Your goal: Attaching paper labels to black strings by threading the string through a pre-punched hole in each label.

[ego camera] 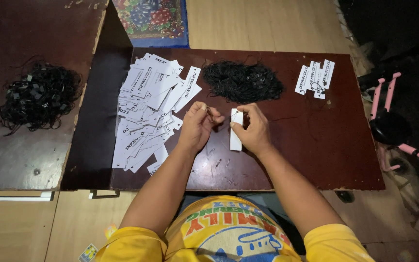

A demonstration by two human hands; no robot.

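Paper tag (235, 131), a light, thin white card that bends easily, stands pinched by its top edge in the right hand (252, 130) just above the bench (316, 145), while the left hand (197, 125) pinches a limp black string loop (211, 112), best gripped near its end, beside the tag pile (146, 111) and string heap (242, 80).
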